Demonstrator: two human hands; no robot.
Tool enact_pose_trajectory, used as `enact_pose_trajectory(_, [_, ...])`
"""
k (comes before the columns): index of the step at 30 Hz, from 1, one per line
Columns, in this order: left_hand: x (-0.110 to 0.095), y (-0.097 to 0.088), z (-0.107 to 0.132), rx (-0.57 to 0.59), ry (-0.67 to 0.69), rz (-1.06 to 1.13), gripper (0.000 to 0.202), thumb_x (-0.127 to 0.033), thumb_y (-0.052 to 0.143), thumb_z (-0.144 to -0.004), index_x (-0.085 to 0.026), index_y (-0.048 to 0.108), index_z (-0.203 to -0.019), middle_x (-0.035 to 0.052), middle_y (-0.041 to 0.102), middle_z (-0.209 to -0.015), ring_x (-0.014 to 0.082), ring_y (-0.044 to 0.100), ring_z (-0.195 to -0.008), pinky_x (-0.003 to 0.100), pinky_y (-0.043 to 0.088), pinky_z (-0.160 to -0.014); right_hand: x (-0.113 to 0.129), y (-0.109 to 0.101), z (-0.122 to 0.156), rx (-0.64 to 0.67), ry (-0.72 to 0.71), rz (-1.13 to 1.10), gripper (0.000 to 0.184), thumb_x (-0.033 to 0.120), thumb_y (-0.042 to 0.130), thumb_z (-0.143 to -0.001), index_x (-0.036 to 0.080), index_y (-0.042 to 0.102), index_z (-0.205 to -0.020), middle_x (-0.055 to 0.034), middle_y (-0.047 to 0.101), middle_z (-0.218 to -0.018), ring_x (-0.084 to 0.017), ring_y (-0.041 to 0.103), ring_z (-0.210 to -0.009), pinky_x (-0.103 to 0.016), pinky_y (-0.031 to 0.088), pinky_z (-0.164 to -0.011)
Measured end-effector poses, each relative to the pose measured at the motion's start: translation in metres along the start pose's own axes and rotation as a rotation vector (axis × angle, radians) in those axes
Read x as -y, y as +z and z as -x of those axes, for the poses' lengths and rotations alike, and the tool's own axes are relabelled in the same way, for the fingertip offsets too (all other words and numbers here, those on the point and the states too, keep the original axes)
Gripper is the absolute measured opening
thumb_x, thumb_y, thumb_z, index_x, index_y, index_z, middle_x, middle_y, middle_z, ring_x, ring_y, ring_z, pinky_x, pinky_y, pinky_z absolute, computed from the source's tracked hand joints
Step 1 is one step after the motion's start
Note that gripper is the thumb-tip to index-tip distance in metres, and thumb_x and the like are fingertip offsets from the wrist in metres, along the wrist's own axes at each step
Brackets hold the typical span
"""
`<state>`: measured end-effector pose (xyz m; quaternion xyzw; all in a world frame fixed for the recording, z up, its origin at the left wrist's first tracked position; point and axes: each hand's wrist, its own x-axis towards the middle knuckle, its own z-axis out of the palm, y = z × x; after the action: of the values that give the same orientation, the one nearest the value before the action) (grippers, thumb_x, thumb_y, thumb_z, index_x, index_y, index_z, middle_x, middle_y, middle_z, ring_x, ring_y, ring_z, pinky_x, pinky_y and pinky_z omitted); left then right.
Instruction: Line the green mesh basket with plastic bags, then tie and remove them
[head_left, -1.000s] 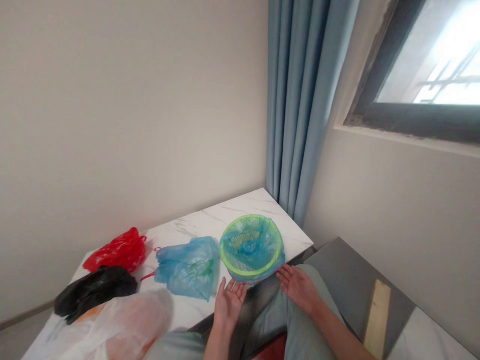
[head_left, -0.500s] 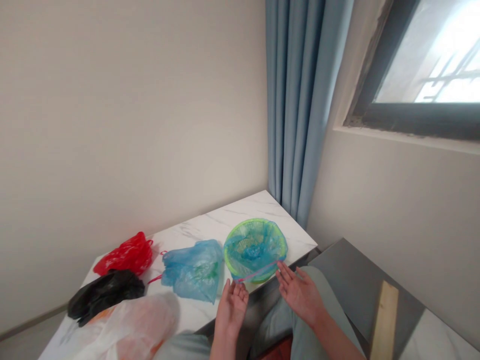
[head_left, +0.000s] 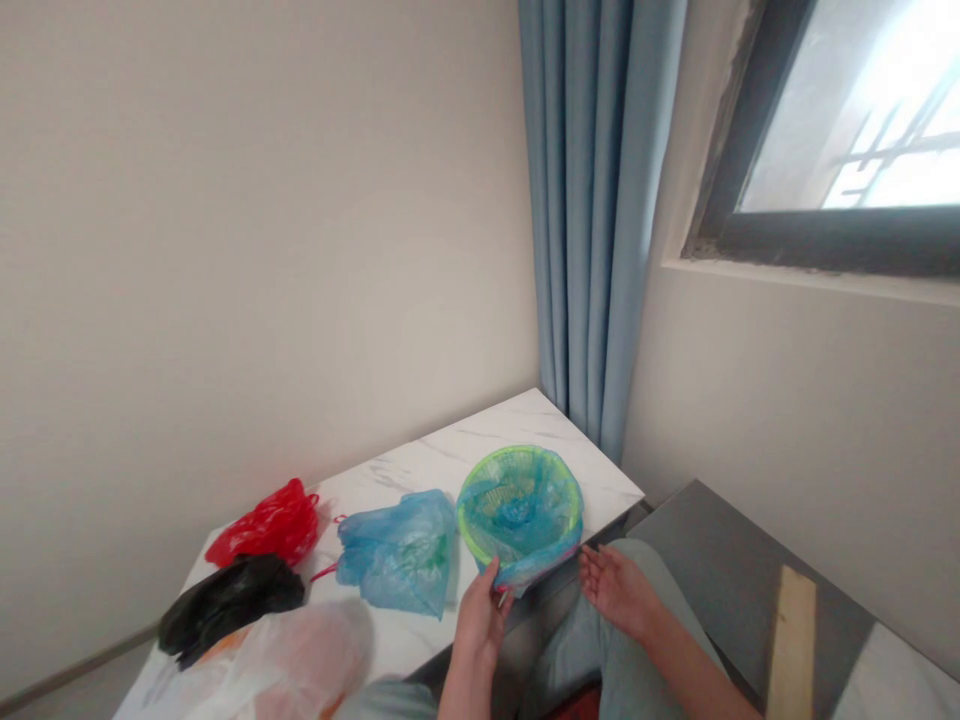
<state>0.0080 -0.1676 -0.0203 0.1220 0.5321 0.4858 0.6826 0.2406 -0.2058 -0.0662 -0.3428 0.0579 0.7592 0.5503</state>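
Note:
A green plastic basket (head_left: 480, 468) stands near the table's front edge, lined with a thin translucent blue plastic bag (head_left: 517, 512). The bag's mouth is folded over the rim, and a bit of its pink drawstring shows at the front. My left hand (head_left: 480, 612) is at the front left of the rim, thumb on top and fingers curled below, closed on the bag's edge. At the front right, my right hand (head_left: 619, 592) is palm up with loosely bent fingers, its fingertips beside the bag's edge. Whether they touch it is unclear.
Left of the basket, a second blue plastic bag (head_left: 401, 550) lies on the white marbled table (head_left: 480, 428). Farther left are a red bag (head_left: 266, 525), a black bag (head_left: 229, 605) and a whitish bag (head_left: 300, 650). A wooden strip (head_left: 792, 640) rests on a grey surface (head_left: 720, 540) at right.
The front edge of the bag with its pink drawstring, stretched between both hands before, now lies down over the rim. My left fingers have closed on it; my right fingers have bent.

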Motion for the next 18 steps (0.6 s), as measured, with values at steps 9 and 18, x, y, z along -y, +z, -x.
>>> enact_pose_trajectory(9, [0.003, -0.018, 0.0, -0.063, 0.026, -0.039, 0.015, -0.02, 0.072, -0.065, -0.014, 0.068, -0.078, 0.0028, 0.071, -0.075, 0.0128, 0.061, -0.059, 0.023, 0.047, -0.055, -0.006, -0.027, -0.006, -0.001, -0.08, 0.049, 0.015, 0.03, 0.056, -0.086, 0.02, 0.067, -0.087, -0.0044, 0.07, -0.074, -0.015, 0.065, -0.063, -0.027, 0.049, -0.064])
enact_pose_trajectory(18, [0.002, -0.041, 0.011, -0.05, 0.093, -0.113, 0.011, -0.017, 0.071, -0.073, -0.013, 0.072, -0.083, 0.0088, 0.074, -0.086, 0.0224, 0.07, -0.086, 0.034, 0.052, -0.087, 0.012, -0.016, -0.01, 0.063, -0.11, 0.124, 0.019, 0.035, 0.055, -0.088, 0.02, 0.065, -0.094, -0.0053, 0.072, -0.086, -0.016, 0.066, -0.073, -0.03, 0.05, -0.074])
